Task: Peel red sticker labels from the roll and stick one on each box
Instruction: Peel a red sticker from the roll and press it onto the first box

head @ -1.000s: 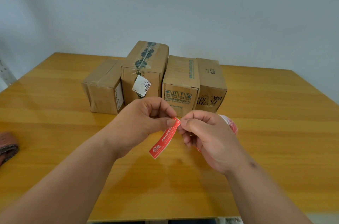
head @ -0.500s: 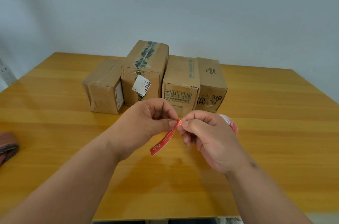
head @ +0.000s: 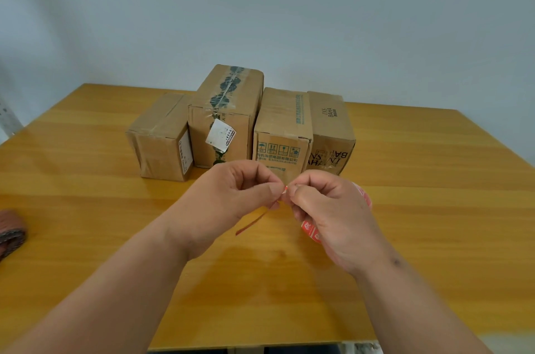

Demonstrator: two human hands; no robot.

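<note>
Pale grey-blue wall fills the background above a broad honey-coloured wooden table [head: 434,209], whose near edge is cut off at the bottom. Four brown cardboard boxes [head: 282,119] stand in a tight row at mid-table; their nearest lower edges are hidden behind the hands. Left hand [head: 228,197] and right hand [head: 327,209] meet above the table in front of the boxes, fingertips pinching the top of a thin red sticker strip [head: 251,223], seen nearly edge-on so its print is unreadable. Right palm also grips the red-and-white roll of sticker labels [head: 311,230], mostly concealed. At the left edge lies a cropped reddish-brown object [head: 10,230], hard to identify
</note>
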